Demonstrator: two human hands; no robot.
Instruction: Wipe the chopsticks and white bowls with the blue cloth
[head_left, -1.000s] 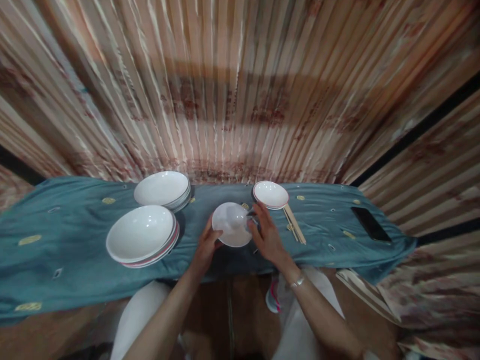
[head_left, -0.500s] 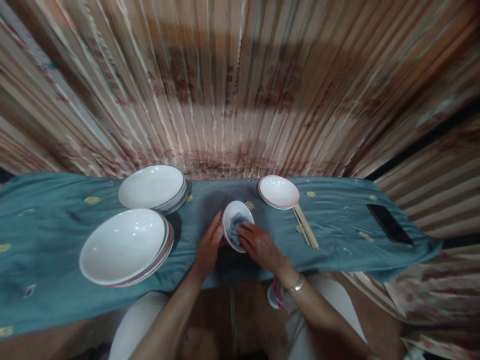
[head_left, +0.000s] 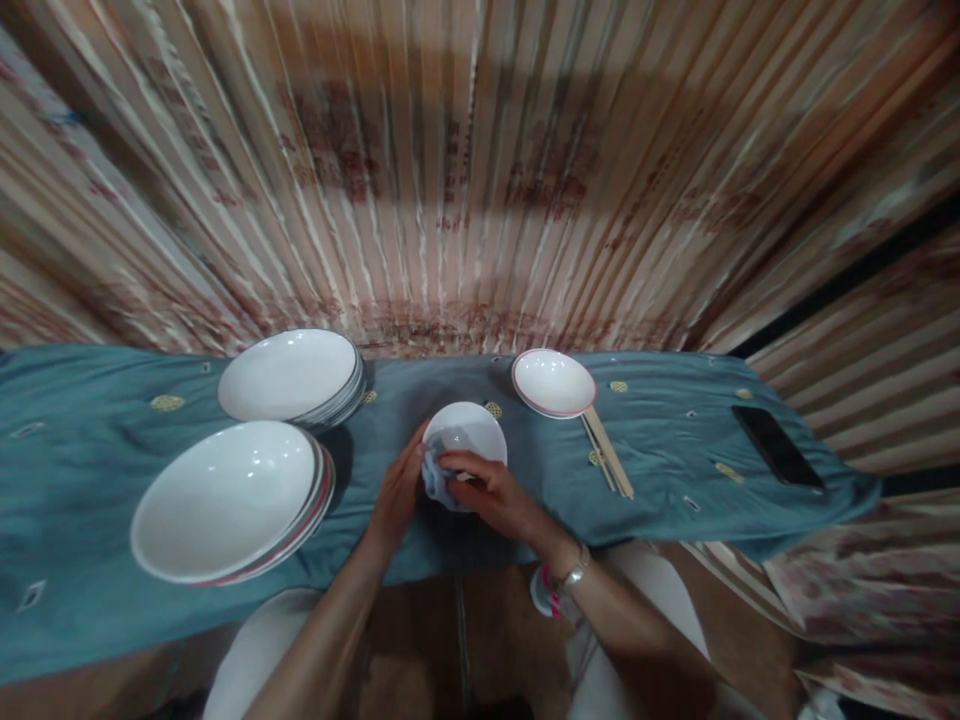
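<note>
Gripping a small white bowl by its side, the left hand faces the right hand, which is clamped on a bunched cloth at the rim.

Blk phone on teal tblcloth, R end; curtain behind.

No words are coming through legibly here! Across the pleated curtain, a short row of reddish marks is running near the middle, looking like lettering, but the folds and the blur are swallowing every stroke. Just above, an upright column of dark marks is teasing the eye, and a slanting string of marks is showing farther right, equally unreadable. Down on the teal cloth, little pale-framed motifs are appearing, too small to make out.
</note>
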